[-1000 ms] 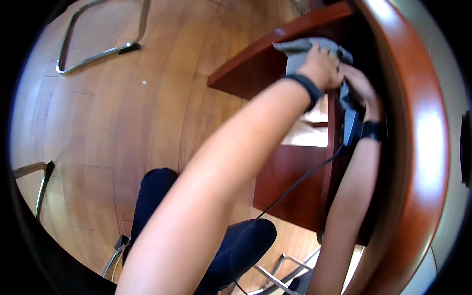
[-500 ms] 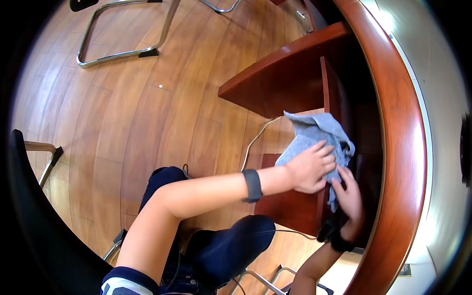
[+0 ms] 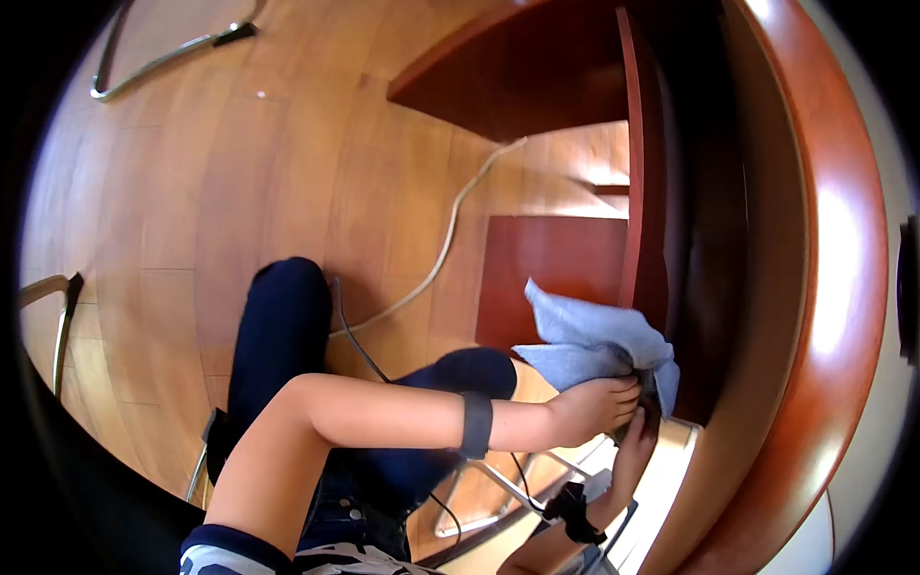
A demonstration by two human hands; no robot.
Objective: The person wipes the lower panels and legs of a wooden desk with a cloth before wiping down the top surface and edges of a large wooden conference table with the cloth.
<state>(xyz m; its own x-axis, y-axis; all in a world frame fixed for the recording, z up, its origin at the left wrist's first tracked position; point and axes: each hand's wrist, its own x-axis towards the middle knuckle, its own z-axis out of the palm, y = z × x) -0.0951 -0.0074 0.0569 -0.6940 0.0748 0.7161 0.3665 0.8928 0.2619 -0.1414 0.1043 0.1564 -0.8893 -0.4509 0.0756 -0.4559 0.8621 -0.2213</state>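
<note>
One cloth (image 3: 606,331) (blue), bunched, flaring beyond left grip (image 3: 592,412)

Left hand (image 3: 586,414) curled round lower end of bunched blue-grey cloth (image 3: 604,331); right hand (image 3: 632,452) just below, fingers close to left hand's, grip partly hidden. Loose cloth corners point left, near red-brown desk (image 3: 845,287). Dark band (image 3: 476,425) round left wrist, black band (image 3: 573,511) round right. Pale cable (image 3: 447,240) curves across wood floor (image 3: 278,182) towards dark-trousered knees (image 3: 278,316). Metal chair leg (image 3: 158,67) at upper left.
</note>
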